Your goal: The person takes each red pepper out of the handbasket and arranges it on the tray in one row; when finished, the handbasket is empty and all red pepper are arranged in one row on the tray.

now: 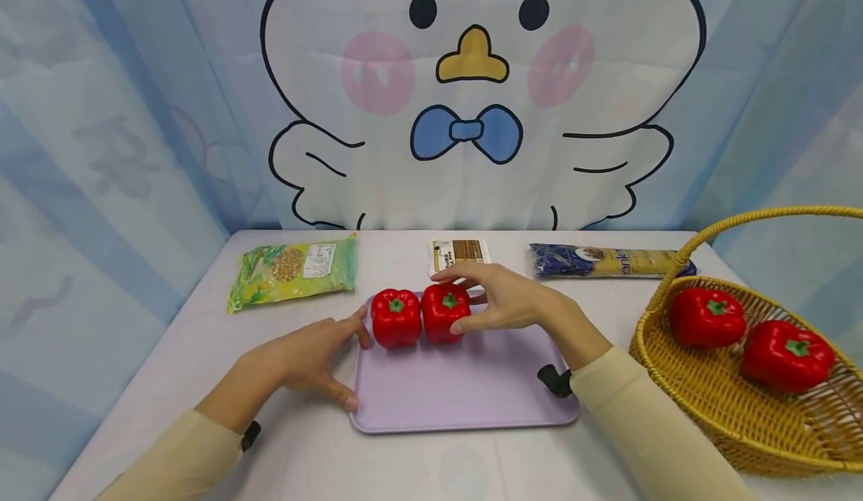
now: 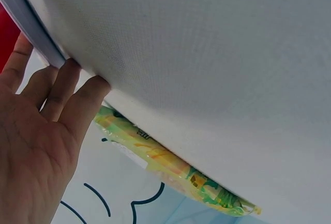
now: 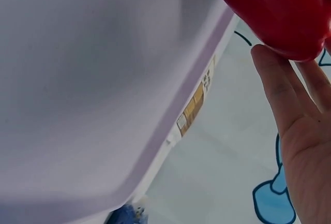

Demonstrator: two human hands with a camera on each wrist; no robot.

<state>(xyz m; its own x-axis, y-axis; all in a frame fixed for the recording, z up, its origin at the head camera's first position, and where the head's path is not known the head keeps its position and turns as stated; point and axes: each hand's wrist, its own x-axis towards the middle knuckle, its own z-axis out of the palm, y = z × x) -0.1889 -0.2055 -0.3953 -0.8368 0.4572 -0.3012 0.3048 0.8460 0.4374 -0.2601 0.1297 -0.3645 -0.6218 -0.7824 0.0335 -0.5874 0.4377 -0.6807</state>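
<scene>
Two red bell peppers sit side by side at the back left of a lilac tray (image 1: 465, 389). My right hand (image 1: 506, 299) holds the right-hand bell pepper (image 1: 441, 317), thumb on its front right and fingers behind its top. In the right wrist view, fingertips meet the glossy side of that pepper (image 3: 279, 17). The left-hand bell pepper (image 1: 395, 320) stands close beside it. At the tray's left edge rests my left hand (image 1: 310, 355), thumb near the front corner and fingers spread along the rim. The left wrist view has these fingertips (image 2: 98, 84) beside the tray edge.
A yellow wicker basket (image 1: 647, 336) with a tall handle stands at the right, holding two more red bell peppers (image 1: 789, 355). Along the back lie a green-yellow food bag (image 1: 290, 269), a small brown-white packet (image 1: 461, 252) and a long blue-gold packet (image 1: 607, 260).
</scene>
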